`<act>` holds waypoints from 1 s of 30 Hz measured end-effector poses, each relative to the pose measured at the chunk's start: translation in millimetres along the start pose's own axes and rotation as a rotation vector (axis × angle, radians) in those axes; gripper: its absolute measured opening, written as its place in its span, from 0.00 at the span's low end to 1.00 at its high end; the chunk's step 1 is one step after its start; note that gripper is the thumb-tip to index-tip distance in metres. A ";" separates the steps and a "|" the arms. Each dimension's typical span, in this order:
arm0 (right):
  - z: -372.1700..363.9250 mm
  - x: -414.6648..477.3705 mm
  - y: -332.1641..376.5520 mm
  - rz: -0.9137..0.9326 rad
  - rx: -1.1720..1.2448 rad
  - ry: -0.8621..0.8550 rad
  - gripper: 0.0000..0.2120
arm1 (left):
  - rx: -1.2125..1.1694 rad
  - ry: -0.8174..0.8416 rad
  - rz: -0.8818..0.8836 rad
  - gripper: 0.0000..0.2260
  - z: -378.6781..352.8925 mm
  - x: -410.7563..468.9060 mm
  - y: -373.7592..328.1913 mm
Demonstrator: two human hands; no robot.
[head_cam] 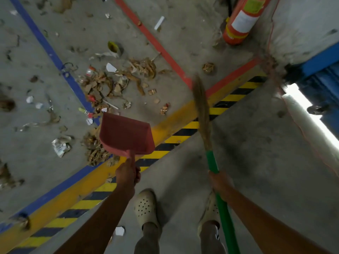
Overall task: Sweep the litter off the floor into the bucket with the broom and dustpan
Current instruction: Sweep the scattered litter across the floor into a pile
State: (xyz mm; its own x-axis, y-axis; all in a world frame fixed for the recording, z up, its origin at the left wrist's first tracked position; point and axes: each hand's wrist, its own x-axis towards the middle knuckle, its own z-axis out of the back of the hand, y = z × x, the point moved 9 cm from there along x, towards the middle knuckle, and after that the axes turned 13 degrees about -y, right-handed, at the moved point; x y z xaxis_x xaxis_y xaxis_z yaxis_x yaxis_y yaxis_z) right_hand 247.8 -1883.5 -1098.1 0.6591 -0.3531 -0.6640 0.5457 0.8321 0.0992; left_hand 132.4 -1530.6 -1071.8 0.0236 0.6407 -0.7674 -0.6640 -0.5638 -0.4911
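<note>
Dustpan: one, pink [126, 133], held out in front with its wide mouth turned away from the person, over the spot where the blue line meets the yellow band.
Broom: one [202, 114], with a green handle and a brown brush. The brush is blurred and its tip lies across the striped band, toward the corner of the red line. I cannot tell whether it touches the floor.
Hands: two. The left hand [128, 174] is curled tight round the dustpan's short handle, arm stretched forward. The right hand [221, 182] is wrapped round the green handle just below the brush, with the rest of the handle running back past the right leg.
Litter: too many bits to count. The main heap [110, 85] of brown card scraps and paper lies between the blue line and the red line. A smaller heap sits just left of the dustpan, and loose scraps are scattered toward the floor's left edge.
Paper scrap: one, white [119, 230], beside the left leg.
Shoes: two, pale with holes [145, 206], standing on bare grey floor [256, 153] on the near side of the striped band.
Fire extinguisher: one, orange [244, 19], standing at the far right by the wall.
</note>
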 end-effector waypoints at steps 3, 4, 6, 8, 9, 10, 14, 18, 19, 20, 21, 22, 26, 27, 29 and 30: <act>-36.6 -21.9 32.3 0.004 -0.032 0.068 0.19 | -0.035 -0.023 0.028 0.23 21.6 17.5 -0.3; -47.1 -31.7 48.1 0.002 0.001 0.081 0.16 | -0.039 -0.037 0.032 0.23 29.5 24.0 0.0; -71.2 -49.0 79.2 -0.024 0.082 0.130 0.12 | -0.061 -0.056 0.035 0.24 45.5 38.5 1.2; -93.7 -65.6 115.1 0.013 0.082 0.166 0.12 | -0.080 -0.066 0.036 0.25 59.8 51.2 1.1; -101.8 -73.4 134.7 0.073 0.061 0.174 0.14 | -0.083 -0.072 0.038 0.26 66.7 56.9 0.5; -108.9 -79.7 152.5 0.144 0.015 0.183 0.18 | -0.085 -0.077 0.041 0.26 72.7 62.1 -0.4; -122.9 -112.1 214.6 0.401 -0.145 0.260 0.20 | -0.088 -0.103 0.051 0.28 102.8 81.3 -7.2; -110.4 -127.3 242.1 0.560 -0.223 0.213 0.21 | -0.106 -0.136 0.079 0.28 122.8 88.2 -15.9; -103.6 -128.2 244.5 0.579 -0.224 0.184 0.20 | -0.115 -0.135 0.081 0.27 124.9 88.2 -19.4; -96.8 -126.8 243.8 0.579 -0.218 0.157 0.20 | -0.119 -0.126 0.080 0.26 125.4 87.2 -23.7; -88.7 -125.0 242.0 0.573 -0.208 0.134 0.20 | -0.113 -0.115 0.076 0.27 125.2 85.2 -28.7; -80.9 -121.9 238.3 0.555 -0.201 0.113 0.20 | -0.105 -0.110 0.071 0.27 124.6 81.7 -34.1; -56.9 -100.9 205.8 0.444 -0.104 0.045 0.20 | -0.121 -0.097 0.022 0.26 109.7 70.6 -51.6; -49.2 -96.3 197.0 0.420 -0.060 0.022 0.19 | -0.123 -0.082 0.004 0.25 102.3 66.8 -56.6; -31.1 -84.9 178.2 0.370 0.021 -0.027 0.17 | -0.121 -0.050 -0.031 0.25 85.1 57.4 -65.8; -21.7 -77.5 168.4 0.341 0.054 -0.057 0.16 | -0.120 -0.034 -0.046 0.25 75.7 53.4 -69.1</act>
State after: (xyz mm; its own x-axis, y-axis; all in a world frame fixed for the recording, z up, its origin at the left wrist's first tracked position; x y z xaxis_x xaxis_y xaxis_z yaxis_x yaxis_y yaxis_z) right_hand 277.4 -1706.8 -1046.0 0.8352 -0.0832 -0.5436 0.3145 0.8832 0.3480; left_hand 122.9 -1418.0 -1047.6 0.0253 0.6834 -0.7296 -0.5688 -0.5904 -0.5727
